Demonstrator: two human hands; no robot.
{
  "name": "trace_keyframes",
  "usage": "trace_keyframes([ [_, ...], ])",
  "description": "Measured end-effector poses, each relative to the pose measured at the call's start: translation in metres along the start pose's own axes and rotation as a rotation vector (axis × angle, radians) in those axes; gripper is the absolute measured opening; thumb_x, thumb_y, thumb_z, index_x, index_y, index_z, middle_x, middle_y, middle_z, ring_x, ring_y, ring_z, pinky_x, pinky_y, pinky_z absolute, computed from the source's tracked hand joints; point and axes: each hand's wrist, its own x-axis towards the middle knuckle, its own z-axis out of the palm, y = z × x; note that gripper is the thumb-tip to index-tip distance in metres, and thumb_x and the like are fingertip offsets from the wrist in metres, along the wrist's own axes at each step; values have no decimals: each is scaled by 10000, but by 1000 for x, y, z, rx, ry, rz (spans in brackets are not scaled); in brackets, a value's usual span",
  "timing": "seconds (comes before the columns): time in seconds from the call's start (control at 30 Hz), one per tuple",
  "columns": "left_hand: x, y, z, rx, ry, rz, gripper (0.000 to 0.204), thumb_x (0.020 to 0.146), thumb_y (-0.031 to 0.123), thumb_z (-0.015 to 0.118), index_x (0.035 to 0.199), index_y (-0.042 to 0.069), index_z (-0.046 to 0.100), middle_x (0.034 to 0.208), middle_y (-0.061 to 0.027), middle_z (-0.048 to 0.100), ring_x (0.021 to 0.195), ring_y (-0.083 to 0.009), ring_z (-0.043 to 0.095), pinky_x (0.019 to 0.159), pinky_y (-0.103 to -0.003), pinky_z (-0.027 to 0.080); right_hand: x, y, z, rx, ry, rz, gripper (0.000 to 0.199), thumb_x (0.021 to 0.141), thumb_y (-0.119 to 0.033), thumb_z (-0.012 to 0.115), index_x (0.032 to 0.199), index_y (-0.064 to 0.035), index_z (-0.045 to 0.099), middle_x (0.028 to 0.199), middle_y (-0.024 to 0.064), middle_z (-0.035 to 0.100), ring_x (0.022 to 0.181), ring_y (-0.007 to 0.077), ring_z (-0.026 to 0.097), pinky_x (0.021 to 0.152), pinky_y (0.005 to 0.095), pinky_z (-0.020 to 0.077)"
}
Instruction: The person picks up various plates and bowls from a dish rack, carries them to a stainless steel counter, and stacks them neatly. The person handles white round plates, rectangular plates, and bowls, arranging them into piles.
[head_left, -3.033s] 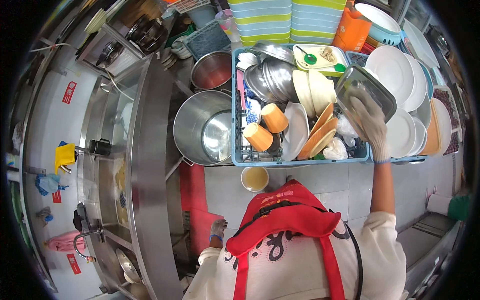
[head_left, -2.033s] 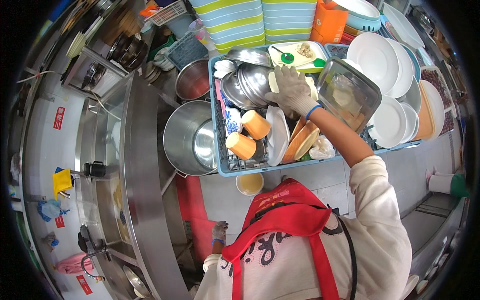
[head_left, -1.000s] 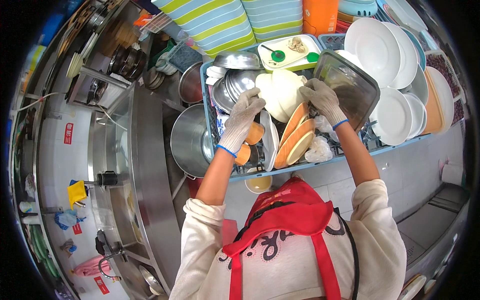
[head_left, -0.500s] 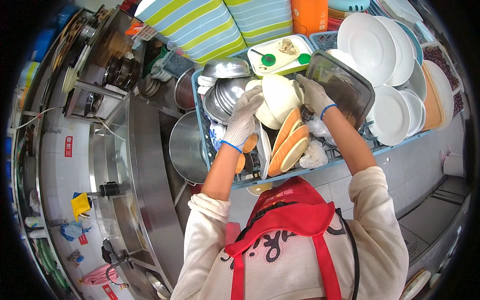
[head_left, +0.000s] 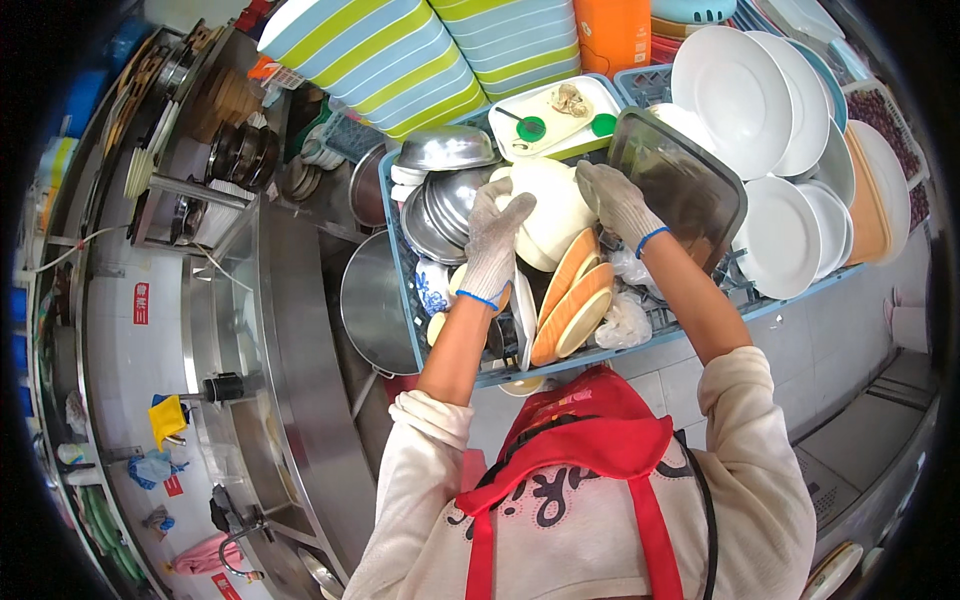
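Note:
Pale cream bowls, nested together, sit among the dishes in a blue plastic crate. My left hand, in a whitish knit glove with a blue cuff edge, grips their left side, thumb across the outside. My right hand, gloved alike with a dirty palm side, holds the right rim, its fingertips partly hidden. Just below the bowls stand orange-and-cream oval dishes on edge, with a white plate beside them. Steel bowls lie left of my left hand. Right of my right hand leans a dark translucent tub.
White plates are stacked at the right. A white tray with food scraps and green lids lies behind the bowls. Striped boxes rise at the back. A steel pot and a steel counter stand left.
My right hand has shifted slightly left along the bowls and turned more palm-side up. My left hand has moved a little right and down, its thumb now lying across the bowl.

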Motion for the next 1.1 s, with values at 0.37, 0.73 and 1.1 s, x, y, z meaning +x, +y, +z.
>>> trace_keyframes([
  [0.37, 7, 30, 17, -70, -13, 23, 427, 743, 124, 732, 1036, -47, 472, 973, -142, 589, 838, -171, 599, 763, -280, 513, -12, 12, -11, 18, 145, -104, 477, 778, 5, 543, 1236, -107, 466, 1223, 140, 530, 1127, 315, 514, 912, 375, 443],
  [0.73, -6, 80, 19, 176, -19, 183, 389, 733, 106, 723, 1019, -46, 509, 951, -116, 591, 801, -165, 602, 733, -265, 513, -40, -9, -29, 1579, -121, 247, 403, 932, -286, 464, 1212, 4, 478, 1137, 142, 570, 941, 185, 602, 792, 249, 487],
  [1.1, -75, 112, 67, 1338, -223, 681, 302, 757, 232, 662, 1040, 188, 565, 773, -95, 642, 655, -267, 638, 551, -346, 509, -82, -22, -37, 1806, -256, 170, 687, 895, -559, 451, 1322, -27, 369, 1242, 156, 471, 1081, 267, 525, 926, 440, 428],
])
